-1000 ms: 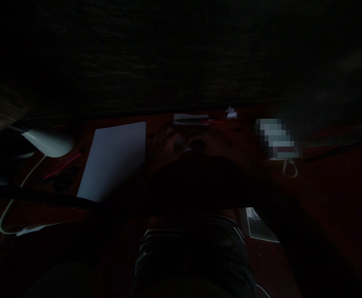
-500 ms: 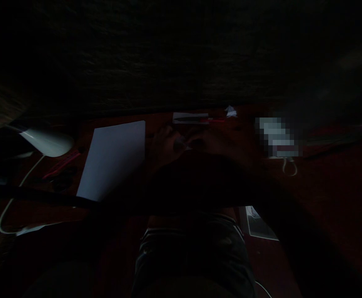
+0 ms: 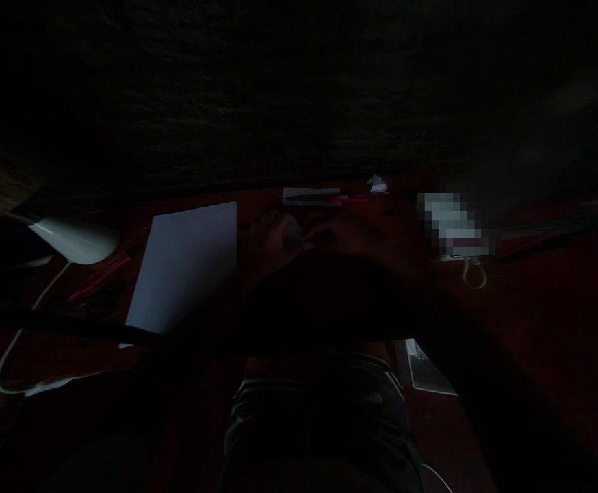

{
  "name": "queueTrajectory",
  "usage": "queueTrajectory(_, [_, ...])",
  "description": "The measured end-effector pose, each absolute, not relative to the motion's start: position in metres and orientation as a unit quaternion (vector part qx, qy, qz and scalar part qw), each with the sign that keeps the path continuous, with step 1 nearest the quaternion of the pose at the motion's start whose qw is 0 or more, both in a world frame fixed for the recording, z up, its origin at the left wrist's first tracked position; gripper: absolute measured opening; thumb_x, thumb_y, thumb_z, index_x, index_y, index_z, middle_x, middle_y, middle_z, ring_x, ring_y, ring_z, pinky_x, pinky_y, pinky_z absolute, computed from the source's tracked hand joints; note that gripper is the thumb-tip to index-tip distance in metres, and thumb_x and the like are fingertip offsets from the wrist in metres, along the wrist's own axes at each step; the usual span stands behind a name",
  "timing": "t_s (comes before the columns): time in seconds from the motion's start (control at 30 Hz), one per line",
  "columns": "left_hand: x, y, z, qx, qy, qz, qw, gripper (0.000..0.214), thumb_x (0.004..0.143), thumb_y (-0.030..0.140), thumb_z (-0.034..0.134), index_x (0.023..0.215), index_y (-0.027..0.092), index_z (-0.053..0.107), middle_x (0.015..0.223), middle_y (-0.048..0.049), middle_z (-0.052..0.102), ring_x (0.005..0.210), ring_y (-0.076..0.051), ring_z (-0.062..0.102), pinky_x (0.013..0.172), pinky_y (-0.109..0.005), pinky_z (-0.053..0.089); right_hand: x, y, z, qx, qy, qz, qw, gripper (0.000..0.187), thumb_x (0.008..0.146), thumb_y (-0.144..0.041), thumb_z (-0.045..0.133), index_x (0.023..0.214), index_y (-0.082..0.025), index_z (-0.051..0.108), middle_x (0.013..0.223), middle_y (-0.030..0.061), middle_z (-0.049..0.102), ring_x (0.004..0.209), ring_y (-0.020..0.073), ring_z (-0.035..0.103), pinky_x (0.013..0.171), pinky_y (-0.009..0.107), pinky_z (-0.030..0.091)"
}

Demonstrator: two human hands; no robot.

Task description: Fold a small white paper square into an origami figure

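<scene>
In the head view, the left hand [image 3: 268, 236] and right hand [image 3: 345, 229] meet around a small pale piece [image 3: 293, 235], perhaps steadying it; darkness hides whether the fingers grip. The white sheet [image 3: 189, 260] and red-handled tool [image 3: 351, 199] lie aside on the worktop [image 3: 261, 200], presumably leaving room.

"What do you get on the head view?"
"It's dark, but I see the left hand [image 3: 268, 241] and right hand [image 3: 343, 233] close together, with a pale piece [image 3: 292, 235] between them. I can't tell the grip."
"Beyond them?"
"I've a red-handled tool [image 3: 347, 199] lying across a white strip [image 3: 309, 192], a crumpled scrap [image 3: 378, 184] just right of it."
"Left?"
"A white sheet [image 3: 189, 260], then a white cone [image 3: 76, 239] farther out."
</scene>
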State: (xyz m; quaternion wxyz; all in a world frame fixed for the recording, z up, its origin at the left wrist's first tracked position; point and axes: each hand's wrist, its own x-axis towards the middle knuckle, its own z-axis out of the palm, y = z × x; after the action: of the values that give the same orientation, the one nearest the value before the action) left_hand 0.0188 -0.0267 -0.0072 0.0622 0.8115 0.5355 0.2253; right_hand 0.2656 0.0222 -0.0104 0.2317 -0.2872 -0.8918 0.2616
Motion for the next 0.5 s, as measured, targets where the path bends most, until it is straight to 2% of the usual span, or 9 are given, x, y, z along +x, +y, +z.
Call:
queueTrajectory(0.17, [0.022,-0.027,-0.001,0.832,0.509,0.216,0.055,0.028,0.102,0.056,0.085,0.106,0.028,0.082,0.13,-0.0082,0.082,0.13,-0.037,0.071,0.114,-0.057,0.052,0.265,0.022,-0.011,-0.287,-0.891,0.259,0.237,0.025,0.101,-0.017,0.076,0.116,-0.029,0.093,0.137,0.0074,0.086,0.127,0.0273,0.08,0.112,0.045,0.06])
queueTrajectory(0.3, [0.018,-0.025,0.002,0.848,0.488,0.196,0.068,0.018,0.104,0.045,0.081,0.104,0.028,0.085,0.131,-0.0057,0.086,0.127,-0.037,0.076,0.117,-0.061,0.048,0.265,0.023,-0.012,-0.288,-0.889,0.263,0.239,0.026,0.1,-0.016,0.077,0.115,-0.03,0.092,0.138,0.0065,0.086,0.129,0.0269,0.079,0.114,0.044,0.06])
queueTrajectory(0.5, [0.011,-0.023,0.006,0.856,0.478,0.182,0.077,0.019,0.106,0.04,0.074,0.105,0.028,0.088,0.132,-0.0048,0.088,0.125,-0.036,0.078,0.115,-0.059,0.049,0.265,0.023,-0.014,-0.284,-0.891,0.254,0.248,0.026,0.101,-0.018,0.076,0.117,-0.03,0.092,0.137,0.0058,0.086,0.128,0.0263,0.079,0.113,0.044,0.061])
